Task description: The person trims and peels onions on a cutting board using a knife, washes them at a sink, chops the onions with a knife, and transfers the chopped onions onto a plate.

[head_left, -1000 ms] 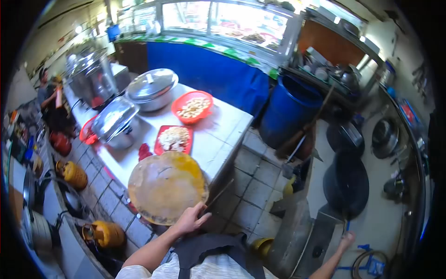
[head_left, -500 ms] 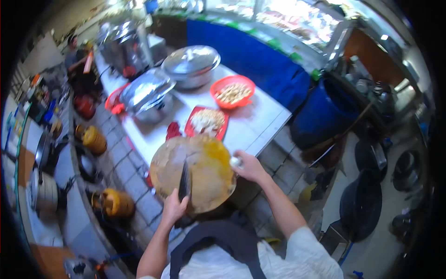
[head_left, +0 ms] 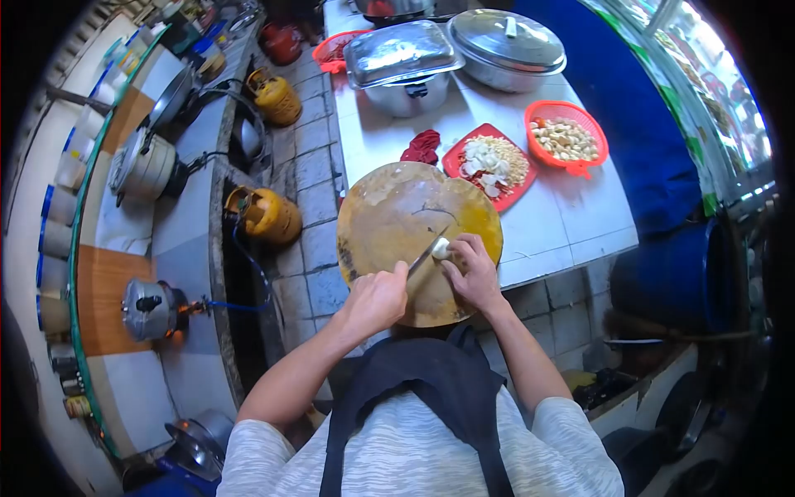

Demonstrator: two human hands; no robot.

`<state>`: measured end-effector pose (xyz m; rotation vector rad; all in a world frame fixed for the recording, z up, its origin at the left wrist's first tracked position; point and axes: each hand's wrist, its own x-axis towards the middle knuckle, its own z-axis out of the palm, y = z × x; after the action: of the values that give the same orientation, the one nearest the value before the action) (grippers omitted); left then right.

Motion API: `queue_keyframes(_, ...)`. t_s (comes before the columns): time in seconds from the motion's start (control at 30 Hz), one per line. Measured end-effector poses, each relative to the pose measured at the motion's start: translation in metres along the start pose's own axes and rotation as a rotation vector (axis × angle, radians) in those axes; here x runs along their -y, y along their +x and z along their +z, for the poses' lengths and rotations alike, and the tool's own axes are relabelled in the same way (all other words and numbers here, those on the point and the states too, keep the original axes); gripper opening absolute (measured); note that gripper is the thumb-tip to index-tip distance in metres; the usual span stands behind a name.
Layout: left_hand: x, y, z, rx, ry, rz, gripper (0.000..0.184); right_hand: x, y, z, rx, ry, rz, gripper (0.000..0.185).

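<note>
My left hand (head_left: 377,300) is closed around the handle of a knife (head_left: 425,255), whose blade lies over a round wooden chopping board (head_left: 381,207). On the blade's right, the fingers of my right hand (head_left: 474,272) pinch a small white bulb (head_left: 440,248) against the board; the blade's edge is beside it. Behind the board stands a red square plate (head_left: 517,192) with chopped white and pale pieces on it. A red basket (head_left: 602,149) of whitish cloves is further right. A dark red cloth (head_left: 421,147) touches the plate's left side.
Two lidded metal pots (head_left: 406,54) (head_left: 507,50) stand on the white table (head_left: 580,219). Orange gas cylinders (head_left: 273,217) are on the floor at left, beside a counter with a pot (head_left: 151,308) over a flame. A blue barrel (head_left: 675,277) stands at right.
The view has turned to the right. My right hand has come in from the right and brought the white bulb onto the board. The knife in my left hand has moved beside the bulb.
</note>
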<state>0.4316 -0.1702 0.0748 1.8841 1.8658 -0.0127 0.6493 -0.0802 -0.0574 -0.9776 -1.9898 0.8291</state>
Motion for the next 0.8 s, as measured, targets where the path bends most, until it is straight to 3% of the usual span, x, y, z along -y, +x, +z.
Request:
queue_keyframes(0.4, -0.016, 0.012, -0.004, 0.057, 0.148, 0.033, 0.014, -0.008, 0.011, -0.001, 0.04, 0.067, -0.014, 0.025)
queue_keyframes(0.57, -0.014, 0.038, 0.019, 0.08, 0.08, 0.006, 0.016, -0.004, 0.012, -0.003, 0.046, 0.149, 0.046, 0.022)
queue_keyframes(0.8, 0.016, 0.044, 0.046, -0.039, -0.156, -0.091, 0.018, 0.0, 0.035, 0.006, 0.072, -0.034, -0.071, 0.024)
